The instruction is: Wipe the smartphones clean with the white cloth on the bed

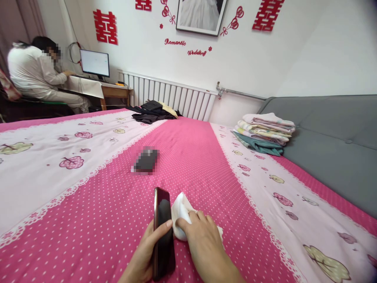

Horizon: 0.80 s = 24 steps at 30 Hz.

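Observation:
My left hand (145, 251) grips a dark phone (162, 232) by its edges and holds it upright, low over the pink dotted bedspread (194, 165). My right hand (204, 239) is closed on a white cloth (180, 214), which it presses against the right side of the phone. Both hands sit at the bottom centre of the view.
A small dark blurred object (146, 160) lies on the bed ahead. Dark clothes (153, 111) lie at the far edge by a white radiator (173, 96). A folded pile of laundry (265, 133) sits beside a grey headboard (332, 145). A person (38, 74) sits at a desk with a monitor (94, 63).

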Each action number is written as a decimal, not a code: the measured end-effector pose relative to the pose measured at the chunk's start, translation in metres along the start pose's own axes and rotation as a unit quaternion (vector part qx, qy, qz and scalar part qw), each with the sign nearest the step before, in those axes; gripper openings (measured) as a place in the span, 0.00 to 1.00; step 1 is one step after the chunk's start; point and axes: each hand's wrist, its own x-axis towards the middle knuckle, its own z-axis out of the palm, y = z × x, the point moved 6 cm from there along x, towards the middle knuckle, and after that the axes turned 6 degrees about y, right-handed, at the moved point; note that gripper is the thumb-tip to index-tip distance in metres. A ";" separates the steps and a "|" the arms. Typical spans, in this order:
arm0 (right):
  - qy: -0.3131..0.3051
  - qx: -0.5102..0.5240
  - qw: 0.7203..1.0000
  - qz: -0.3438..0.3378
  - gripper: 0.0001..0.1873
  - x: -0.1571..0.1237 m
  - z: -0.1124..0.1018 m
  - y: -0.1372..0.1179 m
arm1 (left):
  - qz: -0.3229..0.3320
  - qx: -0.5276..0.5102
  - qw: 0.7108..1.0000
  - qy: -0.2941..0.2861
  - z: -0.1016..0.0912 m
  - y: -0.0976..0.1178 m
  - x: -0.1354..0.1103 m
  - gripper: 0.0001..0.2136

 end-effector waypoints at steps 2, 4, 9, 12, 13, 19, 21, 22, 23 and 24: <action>0.003 0.001 1.000 -0.002 0.18 0.000 0.001 0.000 | -0.002 -0.004 1.000 -0.005 0.000 0.000 0.000 0.22; 0.002 0.000 1.000 -0.002 0.18 -0.001 0.002 0.001 | -0.004 -0.006 1.000 -0.010 0.001 0.000 0.000 0.22; -0.001 0.006 1.000 0.002 0.19 -0.001 0.002 0.000 | 0.003 -0.005 1.000 -0.005 0.001 0.001 -0.001 0.21; 0.000 0.003 1.000 0.000 0.18 -0.001 0.001 0.000 | 0.000 -0.002 1.000 -0.008 0.001 0.001 -0.001 0.20; 0.000 0.003 1.000 0.000 0.18 -0.002 0.001 0.000 | -0.001 0.000 1.000 -0.008 0.001 0.001 -0.001 0.20; -0.007 0.000 1.000 0.002 0.19 -0.002 0.000 0.000 | -0.001 0.005 1.000 -0.005 0.001 0.000 -0.001 0.20; -0.003 0.002 1.000 0.000 0.19 -0.002 0.000 -0.001 | 0.000 0.005 1.000 -0.003 0.000 0.000 0.000 0.20; 0.000 0.002 1.000 -0.001 0.19 -0.001 0.000 -0.001 | 0.001 0.005 1.000 -0.004 0.000 0.000 0.000 0.21; 0.002 0.002 1.000 -0.002 0.19 -0.001 0.000 -0.001 | 0.000 0.006 1.000 -0.006 0.000 0.000 0.000 0.21; 0.001 0.001 1.000 -0.002 0.18 -0.001 0.000 -0.001 | 0.000 0.006 1.000 -0.009 0.001 0.000 0.000 0.21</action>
